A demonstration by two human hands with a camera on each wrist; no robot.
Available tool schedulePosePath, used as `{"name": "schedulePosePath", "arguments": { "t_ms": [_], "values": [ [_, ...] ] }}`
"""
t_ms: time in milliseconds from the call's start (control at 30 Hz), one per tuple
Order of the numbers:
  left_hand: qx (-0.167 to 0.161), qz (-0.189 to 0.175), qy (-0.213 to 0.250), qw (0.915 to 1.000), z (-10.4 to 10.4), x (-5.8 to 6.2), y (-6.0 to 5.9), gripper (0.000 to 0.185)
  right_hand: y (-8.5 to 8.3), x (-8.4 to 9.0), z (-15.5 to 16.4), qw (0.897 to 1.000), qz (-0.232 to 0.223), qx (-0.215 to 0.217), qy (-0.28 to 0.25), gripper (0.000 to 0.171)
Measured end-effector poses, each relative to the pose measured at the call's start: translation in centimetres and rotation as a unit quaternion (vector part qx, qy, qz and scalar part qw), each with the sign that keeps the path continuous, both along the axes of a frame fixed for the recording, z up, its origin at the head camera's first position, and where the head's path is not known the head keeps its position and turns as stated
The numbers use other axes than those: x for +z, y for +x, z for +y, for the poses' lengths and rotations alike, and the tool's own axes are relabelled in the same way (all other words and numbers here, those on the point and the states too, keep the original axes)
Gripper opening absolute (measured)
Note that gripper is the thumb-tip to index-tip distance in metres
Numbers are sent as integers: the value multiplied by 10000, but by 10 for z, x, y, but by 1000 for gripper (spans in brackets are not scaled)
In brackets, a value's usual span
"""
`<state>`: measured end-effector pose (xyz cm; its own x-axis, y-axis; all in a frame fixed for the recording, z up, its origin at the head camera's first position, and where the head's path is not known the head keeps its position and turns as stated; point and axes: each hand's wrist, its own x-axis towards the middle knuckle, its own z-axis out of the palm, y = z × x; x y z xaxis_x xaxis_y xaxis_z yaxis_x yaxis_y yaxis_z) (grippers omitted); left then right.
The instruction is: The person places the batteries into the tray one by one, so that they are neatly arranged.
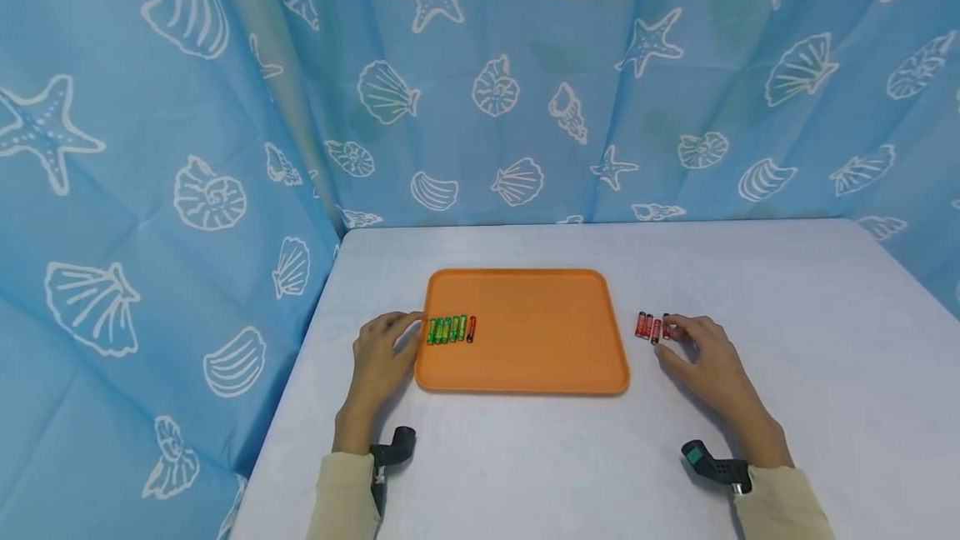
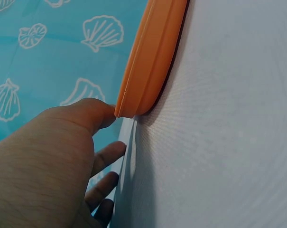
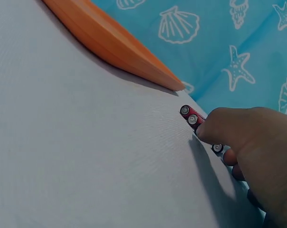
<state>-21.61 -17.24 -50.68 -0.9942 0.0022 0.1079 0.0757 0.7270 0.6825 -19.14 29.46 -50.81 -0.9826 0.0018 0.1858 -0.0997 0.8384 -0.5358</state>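
Note:
An orange tray (image 1: 525,340) lies flat on the white table. Near its left edge is a row of several green batteries (image 1: 447,329), with one red battery (image 1: 471,328) at the row's right end. My left hand (image 1: 401,332) rests on the table beside the tray, and its thumb (image 2: 93,114) touches the tray's rim (image 2: 152,57). Right of the tray, a few red batteries (image 1: 647,326) lie side by side on the table. My right hand (image 1: 675,332) is at their right end, thumb and finger pinching the outermost red battery (image 3: 218,148); two others (image 3: 189,115) lie free.
A blue curtain (image 1: 150,148) printed with shells and starfish hangs close behind and to the left of the table (image 1: 750,290). The table's left edge runs just beyond my left hand. A black camera mount (image 1: 397,444) sits on each wrist.

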Motion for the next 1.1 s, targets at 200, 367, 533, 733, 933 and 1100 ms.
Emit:
{"name": "schedulePosePath", "arguments": {
  "t_ms": [200, 367, 533, 733, 933, 1100],
  "values": [
    [-9, 74, -54, 10000, 0, -1, 0, 37, -3, 1, 3, 9999, -107, 82, 28, 52],
    [-35, 82, -76, 9999, 0, -2, 0, 37, -9, 3, 11, 9994, -221, 262, 44, 55],
    [-35, 33, -79, 10000, 0, -2, -1, 38, -16, 3, 18, 9987, -278, 414, 86, 54],
    [-101, 157, -43, 9998, -1, -3, -2, 37, -18, 4, 22, 9975, -151, 657, 212, 47],
    [-104, 147, -40, 9998, -1, -2, 0, 36, -18, 4, 24, 9969, -140, 740, 215, 46],
    [-33, 66, -58, 10000, 0, -1, 1, 37, -17, 3, 24, 9967, -80, 781, 192, 44]
  ]
}}
